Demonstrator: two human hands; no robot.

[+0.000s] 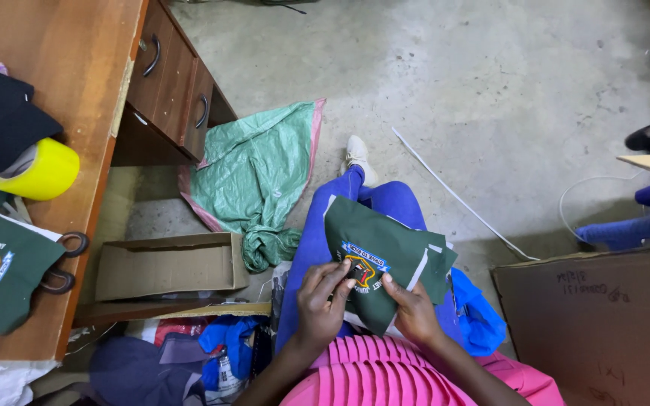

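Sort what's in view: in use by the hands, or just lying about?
In use: left hand and right hand hold the green badge cloth.

Lying about: scissors, yellow tape roll, green sack, open carton, desk.

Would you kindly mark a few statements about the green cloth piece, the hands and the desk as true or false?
1. Both hands hold the green cloth piece. True: the left hand and right hand grip its lower edge.
2. The cloth piece is plain. False: it bears an embroidered badge.
3. A yellow tape roll lies on the wooden desk. True.
4. The scissors are in the right hand. False: they lie at the desk's edge.
5. The green sack lies on the desk. False: it lies on the floor.
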